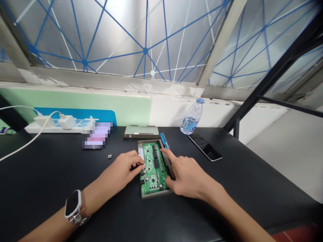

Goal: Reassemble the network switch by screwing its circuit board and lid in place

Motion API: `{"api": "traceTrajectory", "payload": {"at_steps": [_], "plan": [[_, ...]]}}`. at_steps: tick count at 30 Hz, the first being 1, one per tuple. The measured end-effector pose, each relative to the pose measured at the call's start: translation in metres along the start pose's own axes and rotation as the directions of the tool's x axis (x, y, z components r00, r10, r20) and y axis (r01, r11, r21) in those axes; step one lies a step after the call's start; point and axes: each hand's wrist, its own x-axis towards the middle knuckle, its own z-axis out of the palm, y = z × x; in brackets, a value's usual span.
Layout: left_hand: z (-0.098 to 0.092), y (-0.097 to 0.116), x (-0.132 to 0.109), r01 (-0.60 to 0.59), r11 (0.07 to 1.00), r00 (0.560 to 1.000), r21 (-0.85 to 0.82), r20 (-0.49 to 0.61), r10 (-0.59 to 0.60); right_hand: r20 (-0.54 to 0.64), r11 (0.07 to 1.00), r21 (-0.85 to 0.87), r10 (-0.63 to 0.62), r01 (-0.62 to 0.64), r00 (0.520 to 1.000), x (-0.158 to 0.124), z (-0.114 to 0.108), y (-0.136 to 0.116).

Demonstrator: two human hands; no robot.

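Note:
A green circuit board (153,168) lies in an open grey metal case (156,194) on the black table (50,174). My left hand (123,169) rests at the board's left edge with its fingers curled and pinched against the case rim. My right hand (186,174) lies along the right side, index finger stretched out onto the black strip beside the board, thumb at the lower right corner. A watch (73,205) sits on my left wrist.
The case's metal lid (140,131) lies behind the board, a blue-handled screwdriver (165,140) beside it. A few small screws (109,156) lie left. A water bottle (192,117) and a phone (205,147) stand right. A power strip (50,125) with chargers lines the wall.

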Motion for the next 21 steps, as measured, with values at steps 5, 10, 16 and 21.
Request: {"api": "traceTrajectory", "payload": {"at_steps": [5,10,16,21], "plan": [[0.0002,0.0003,0.0010,-0.009,1.000,1.000,-0.010,0.004,0.009,-0.015,1.000,-0.025,0.009,-0.010,1.000,-0.0010,0.0009,-0.0006],[0.0007,0.0003,0.0007,-0.023,0.999,1.000,-0.025,0.003,0.023,-0.021,0.996,-0.085,0.018,-0.020,1.000,0.0000,0.0017,-0.0008],[-0.0011,0.0018,-0.0004,-0.017,1.000,1.000,-0.021,0.013,0.017,0.037,1.000,0.007,-0.003,0.003,0.999,-0.0060,-0.0018,0.0050],[-0.0023,0.0032,0.0000,-0.015,1.000,1.000,-0.027,0.024,0.016,0.062,0.994,0.107,-0.011,0.004,0.998,-0.0086,-0.0019,0.0074]]}}
